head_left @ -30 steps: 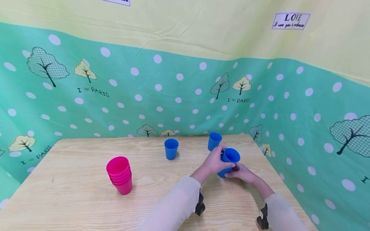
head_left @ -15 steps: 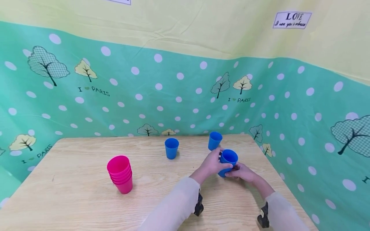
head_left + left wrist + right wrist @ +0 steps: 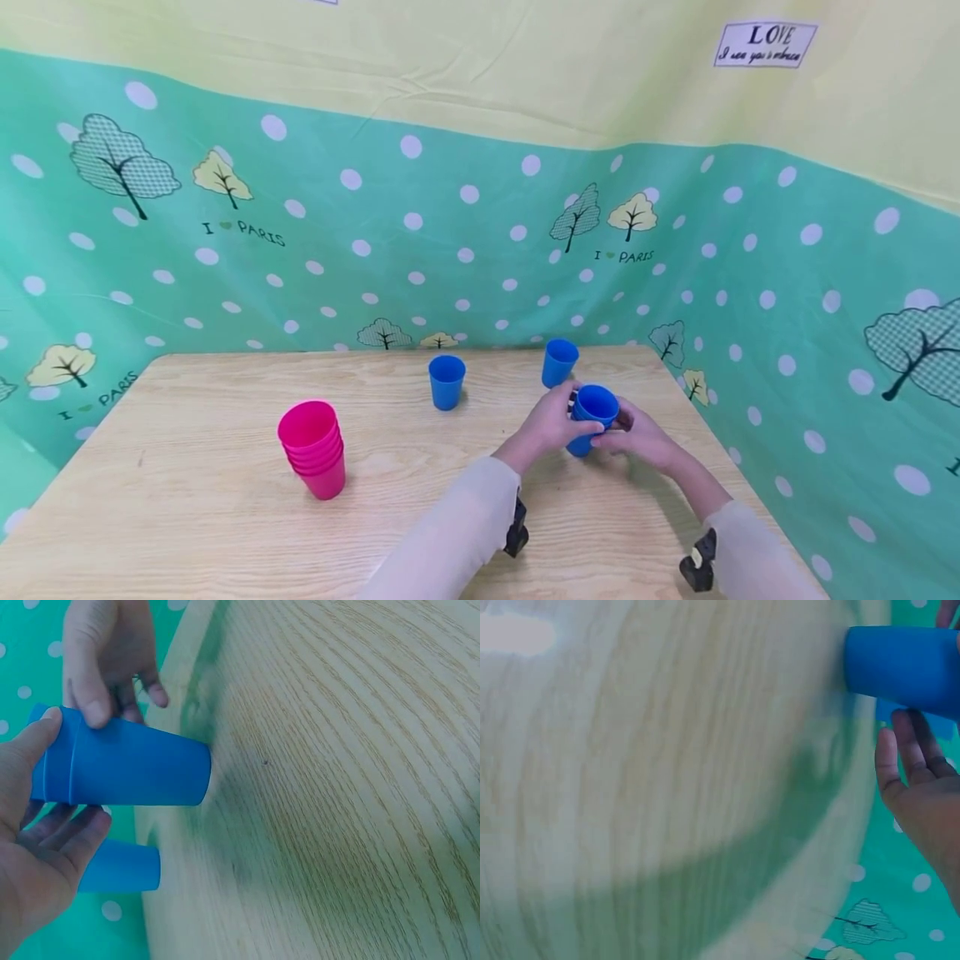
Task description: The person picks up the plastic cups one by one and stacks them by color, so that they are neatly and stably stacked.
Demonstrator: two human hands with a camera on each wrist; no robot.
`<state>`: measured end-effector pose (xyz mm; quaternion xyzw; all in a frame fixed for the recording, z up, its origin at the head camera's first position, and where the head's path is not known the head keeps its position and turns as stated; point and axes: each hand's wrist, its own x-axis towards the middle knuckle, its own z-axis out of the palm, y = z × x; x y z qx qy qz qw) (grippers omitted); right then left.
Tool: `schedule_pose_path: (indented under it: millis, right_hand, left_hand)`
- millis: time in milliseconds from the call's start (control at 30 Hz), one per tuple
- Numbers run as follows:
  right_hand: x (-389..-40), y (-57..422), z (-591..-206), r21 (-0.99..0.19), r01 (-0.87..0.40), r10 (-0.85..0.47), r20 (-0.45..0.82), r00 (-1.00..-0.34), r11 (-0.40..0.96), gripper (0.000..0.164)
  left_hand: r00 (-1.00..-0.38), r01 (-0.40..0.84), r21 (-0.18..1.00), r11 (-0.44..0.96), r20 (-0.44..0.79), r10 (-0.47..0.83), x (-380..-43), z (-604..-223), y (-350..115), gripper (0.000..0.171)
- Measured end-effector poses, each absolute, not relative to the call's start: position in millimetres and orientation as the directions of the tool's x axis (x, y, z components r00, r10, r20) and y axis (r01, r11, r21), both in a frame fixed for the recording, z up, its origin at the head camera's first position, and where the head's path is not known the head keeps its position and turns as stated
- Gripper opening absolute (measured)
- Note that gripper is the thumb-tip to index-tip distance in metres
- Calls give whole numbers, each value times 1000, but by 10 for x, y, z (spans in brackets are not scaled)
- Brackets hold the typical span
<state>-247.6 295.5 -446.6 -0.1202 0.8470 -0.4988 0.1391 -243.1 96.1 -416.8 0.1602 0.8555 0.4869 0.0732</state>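
Observation:
A stack of nested blue cups point(image 3: 581, 443) stands upright near the table's right side. My left hand point(image 3: 551, 421) grips it close to the rims; in the left wrist view the thumb lies on one side of the stack point(image 3: 142, 766) and the fingers on the other. On the stack's right is my right hand point(image 3: 641, 437), its thumb tip at the cup wall and its fingers loosely extended, as the right hand point(image 3: 930, 776) also appears in the right wrist view. Just behind stands a single blue cup point(image 3: 559, 363), and another blue cup point(image 3: 447, 383) is farther left.
Several nested pink cups point(image 3: 315, 454) stand upright on the left part of the wooden table point(image 3: 187, 517). A green and yellow printed cloth point(image 3: 337, 208) hangs behind the table and along its right edge.
My right hand has shifted slightly up along the stack, and its fingers have loosened from the lower wall. The left hand keeps its grip. The other cups stay put.

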Motion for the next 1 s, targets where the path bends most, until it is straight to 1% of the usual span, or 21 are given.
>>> schedule_pose_path:
  millis: [67, 200, 367, 567, 667, 900, 1000]
  right_hand:
    - [-2476, 2951, -4419, -879, -96, -337, -77, -938, 468, 75]
    - [-2483, 2950, -4354, -883, -130, -353, -42, -935, 451, 76]
    - [-2472, 2944, -4324, -868, -137, -353, -47, -934, 477, 75]
    - [-2471, 2947, -4316, -856, -126, -343, -63, -937, 502, 72]
    - [-2479, 2949, -4313, -842, -136, -344, -62, -937, 523, 73]
    - [-2476, 2958, -4306, -820, -107, -300, -81, -951, 562, 73]
    - [-2472, 2961, -4297, -818, -118, -310, -77, -948, 564, 73]
  left_hand:
    - [-939, 199, 857, 475, 28, 342, -2435, -4164, 958, 62]
    - [-938, 189, 867, 461, 20, 346, -2446, -4168, 949, 63]
    - [-931, 185, 876, 446, 11, 364, -2471, -4191, 926, 66]
    - [-924, 176, 897, 406, 8, 382, -2467, -4152, 807, 77]
    - [-932, 183, 898, 401, 28, 361, -2489, -4113, 692, 77]
    - [-955, 203, 869, 451, 73, 287, -2548, -4031, 352, 76]
    - [-958, 219, 861, 460, 100, 269, -2560, -4006, 203, 74]
